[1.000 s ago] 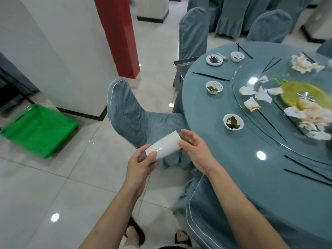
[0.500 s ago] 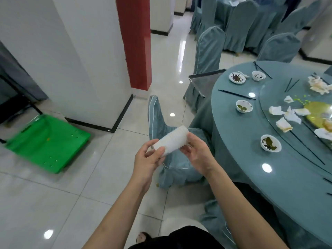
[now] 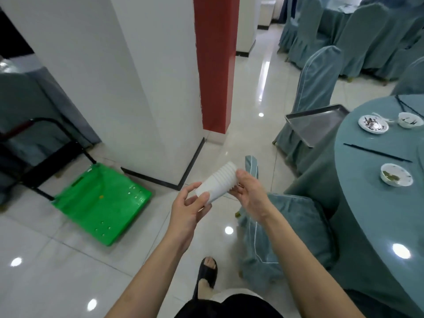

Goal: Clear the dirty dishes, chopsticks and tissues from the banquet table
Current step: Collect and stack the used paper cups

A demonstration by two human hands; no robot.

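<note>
A stack of white plastic cups (image 3: 218, 182) lies on its side between my hands, above the floor. My left hand (image 3: 188, 207) grips its lower closed end, and my right hand (image 3: 249, 193) holds the rim end. At the right, the round banquet table (image 3: 371, 203) in blue cloth carries a dirty white bowl (image 3: 396, 174), a dirty saucer (image 3: 373, 123), a second small bowl (image 3: 410, 120) and black chopsticks (image 3: 377, 152).
A chair (image 3: 284, 230) in a blue cover stands just under my hands. A metal tray (image 3: 315, 125) rests on another covered chair. A green platform cart (image 3: 101, 200) sits on the tiled floor at the left, beside a white pillar (image 3: 110, 76) and a red pillar (image 3: 215, 63).
My view has swung left, away from the table, so the glass turntable and tissues have left the frame. Both hands keep hold of the cup stack and have drifted toward the cart.
</note>
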